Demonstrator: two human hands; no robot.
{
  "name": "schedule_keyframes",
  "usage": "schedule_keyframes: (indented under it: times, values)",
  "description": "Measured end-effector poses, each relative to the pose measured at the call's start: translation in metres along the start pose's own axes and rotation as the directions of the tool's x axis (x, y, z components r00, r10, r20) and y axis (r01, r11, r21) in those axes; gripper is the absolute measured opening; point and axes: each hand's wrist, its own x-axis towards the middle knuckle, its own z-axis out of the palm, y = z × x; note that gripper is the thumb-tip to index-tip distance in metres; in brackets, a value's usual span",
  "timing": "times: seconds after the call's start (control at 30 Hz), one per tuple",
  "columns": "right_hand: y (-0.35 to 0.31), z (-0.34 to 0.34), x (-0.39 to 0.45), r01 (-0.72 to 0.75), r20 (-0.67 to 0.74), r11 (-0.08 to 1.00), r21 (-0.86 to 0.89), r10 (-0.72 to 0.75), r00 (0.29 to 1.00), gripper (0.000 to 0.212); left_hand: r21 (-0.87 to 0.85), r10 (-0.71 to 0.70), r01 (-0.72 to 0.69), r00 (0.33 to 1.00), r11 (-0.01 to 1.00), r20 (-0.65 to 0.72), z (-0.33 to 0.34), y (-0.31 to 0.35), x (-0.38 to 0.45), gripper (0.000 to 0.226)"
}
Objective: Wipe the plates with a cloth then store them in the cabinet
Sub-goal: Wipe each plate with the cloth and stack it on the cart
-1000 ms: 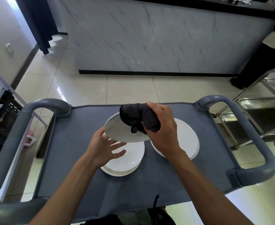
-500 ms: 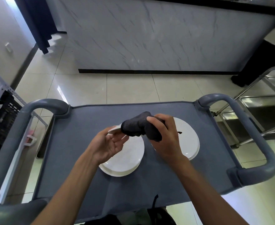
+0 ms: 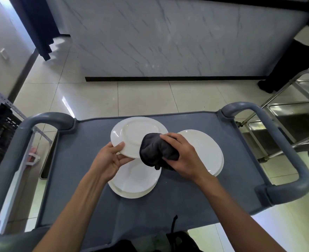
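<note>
The left hand point(image 3: 111, 157) is clamped on the near rim of a white plate point(image 3: 135, 137), thumb on the upturned face and fingers under it, and holds it tilted above the cart top point(image 3: 88, 160). The face toward the camera shows a foot ring, so it seems to be the underside. The right hand point(image 3: 182, 155) is closed around a bunched dark cloth point(image 3: 153, 151) and presses it on the right edge of this plate.

The grip is only at one edge, so a hard push of the cloth may turn the plate out of the fingers. It would then fall on the stack of plates point(image 3: 137, 180) directly under it, or on the other plate point(image 3: 204, 151) just beside, and chip. If the plate is wet, the danger is bigger. The cabinet is not in view.
</note>
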Motion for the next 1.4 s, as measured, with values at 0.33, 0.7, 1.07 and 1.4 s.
schedule_keyframes:
  times: [0.33,0.7,1.07,1.4]
  values:
    - [-0.007,0.011,0.006,-0.109,-0.057,0.993,0.042,0.112,0.992,0.066,0.168,0.171,-0.179,0.984,0.969,0.056,-0.005,0.014,-0.001,0.026]
    - [-0.019,0.018,0.027,-0.131,-0.23,0.976,0.173,0.169,0.958,0.055,0.432,0.201,-0.252,0.966,0.866,0.161,0.009,0.005,-0.008,0.027]
    - [-0.024,0.033,0.029,-0.102,-0.09,0.994,0.043,0.105,0.99,0.056,0.399,0.248,-0.272,0.962,0.876,0.111,0.014,-0.011,-0.011,0.022]
    - [-0.027,0.038,0.018,-0.003,-0.007,1.0,-0.02,0.003,1.0,0.054,0.447,0.187,-0.252,0.965,0.858,0.186,0.011,-0.013,-0.017,0.027]
